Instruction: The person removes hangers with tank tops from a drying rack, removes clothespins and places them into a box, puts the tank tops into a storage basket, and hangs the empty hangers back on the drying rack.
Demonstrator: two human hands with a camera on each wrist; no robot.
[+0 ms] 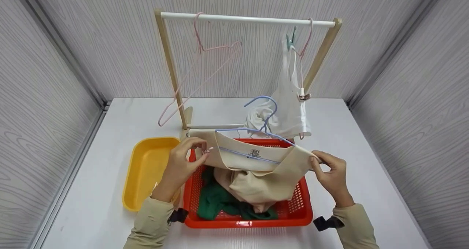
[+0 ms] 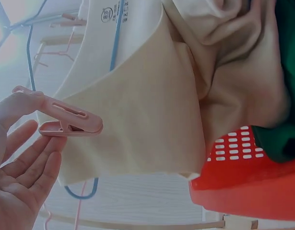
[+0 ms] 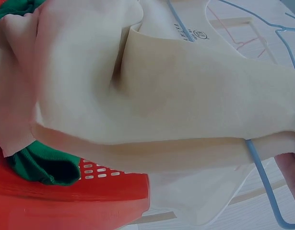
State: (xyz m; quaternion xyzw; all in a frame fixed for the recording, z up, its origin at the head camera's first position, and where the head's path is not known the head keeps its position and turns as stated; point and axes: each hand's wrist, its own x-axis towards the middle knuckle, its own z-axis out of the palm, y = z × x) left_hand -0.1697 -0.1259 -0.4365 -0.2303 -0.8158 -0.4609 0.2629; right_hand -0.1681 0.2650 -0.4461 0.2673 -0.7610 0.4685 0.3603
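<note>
Lower centre: a beige garment (image 1: 263, 190) is stretching between left hand (image 1: 182, 161), pinching a clothespin (image 2: 53, 108), and right hand (image 1: 332, 171), pinching its shoulder.

the garment (image 1: 267, 186) looks matt, the basket (image 1: 253, 224) glossy.

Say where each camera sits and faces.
Head: on the head, facing forward and down at the beige garment and red basket; left hand, right hand and sleeves show.
Left wrist: on that wrist, facing one garment shoulder; the left hand, pinching a pink clip, shows.
Right wrist: on that wrist, facing the other; part of the right hand shows.
Wrist views share the basket.
</note>
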